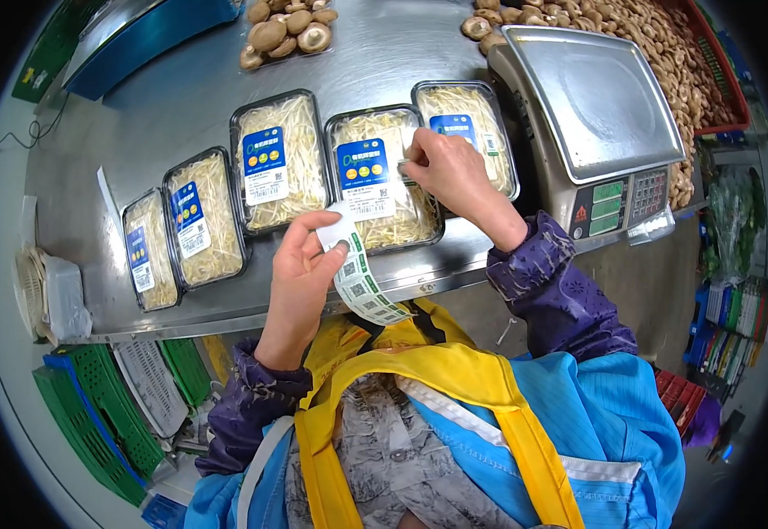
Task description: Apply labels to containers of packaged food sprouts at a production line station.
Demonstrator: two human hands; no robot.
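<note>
A strip of small white and green stickers (360,275) hangs curling from my left hand (300,278), pinched between thumb and fingers in front of the trays. My right hand (454,172) presses its closed fingertips to the right side of a black tray of bean sprouts (401,231). A sticker's edge shows under those fingers, mostly hidden. This wrapped tray carries a blue and white label (364,179). To its right, partly behind my hand, a similar sprout tray (476,99) has a small green and white sticker (490,145) on its right side.
Three more sprout trays (282,212) stand to the left on the metal table (190,101). A weighing scale (582,115) is at the right, with heaped mushrooms (595,18) behind it. A mushroom pack (282,35) lies at the back. Green crates (106,406) stand below left.
</note>
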